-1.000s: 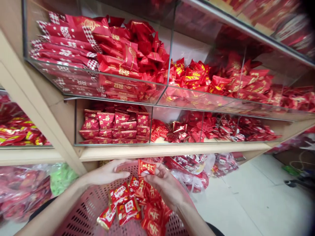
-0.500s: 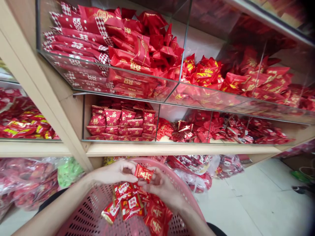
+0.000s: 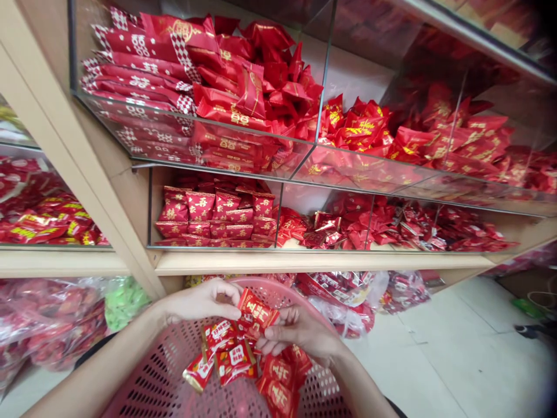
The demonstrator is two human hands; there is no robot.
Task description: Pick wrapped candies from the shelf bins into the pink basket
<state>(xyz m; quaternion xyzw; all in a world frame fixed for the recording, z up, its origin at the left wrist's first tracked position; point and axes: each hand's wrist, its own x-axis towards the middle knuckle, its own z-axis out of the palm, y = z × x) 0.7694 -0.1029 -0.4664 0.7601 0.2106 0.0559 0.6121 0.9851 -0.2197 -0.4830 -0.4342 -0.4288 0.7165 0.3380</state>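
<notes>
The left hand point(image 3: 202, 301) pinches, fingers nearly together, the small shiny red-and-gold packet point(image 3: 257, 310) at ten o'clock; the right hand point(image 3: 307, 335) grips four o'clock (above the pink perforated plastic basket point(image 3: 161, 374)).

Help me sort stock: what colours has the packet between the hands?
Red packet with gold lettering; head view shows it.

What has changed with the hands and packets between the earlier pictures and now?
The left hand has moved right, to the left end of the red packet. That packet has come down towards the pile and tipped, its right end lower. The right hand still holds it. The other packets lie in the pink basket as before.
</notes>
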